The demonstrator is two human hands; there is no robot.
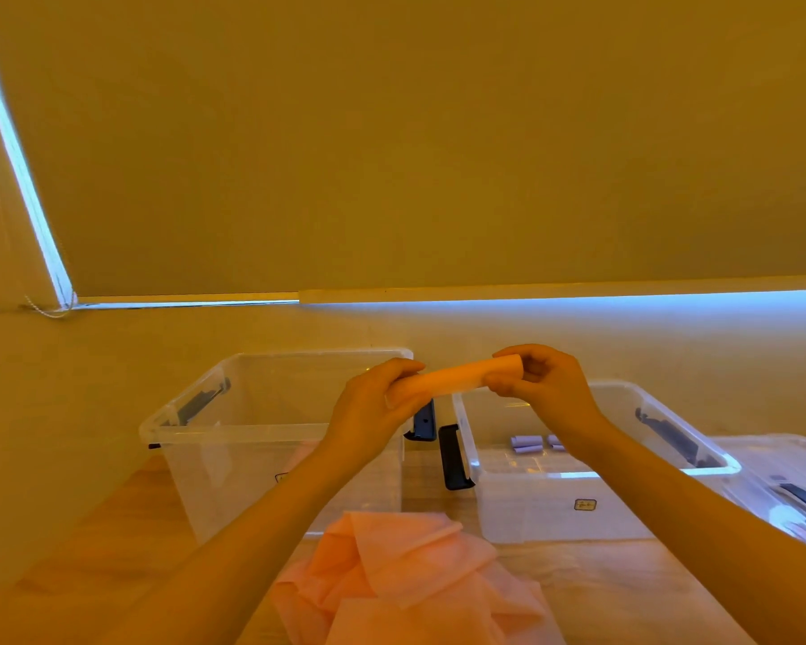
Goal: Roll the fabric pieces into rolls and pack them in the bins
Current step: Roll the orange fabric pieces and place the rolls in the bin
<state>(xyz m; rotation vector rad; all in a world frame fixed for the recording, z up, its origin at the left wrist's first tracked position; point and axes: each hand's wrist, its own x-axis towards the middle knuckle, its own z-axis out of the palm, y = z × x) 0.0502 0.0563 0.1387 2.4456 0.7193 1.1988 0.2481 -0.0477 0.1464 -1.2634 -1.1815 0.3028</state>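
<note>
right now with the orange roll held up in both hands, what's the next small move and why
Probably lower the orange roll into the left bin. It looks fully rolled, with the left hand and right hand each gripping one end above the bins. The right bin already holds lilac rolls, so sorting by colour would favour the left one, though which bin is meant is a guess.

**Bare forearms, nothing worn**

Two arms enter from the bottom edge of the frame and narrow toward its middle. Both forearms are bare along their whole visible length. The left hand (pixel 373 407) and right hand (pixel 538 384) are bare too. Fingernails are short and plain where they show.
</note>
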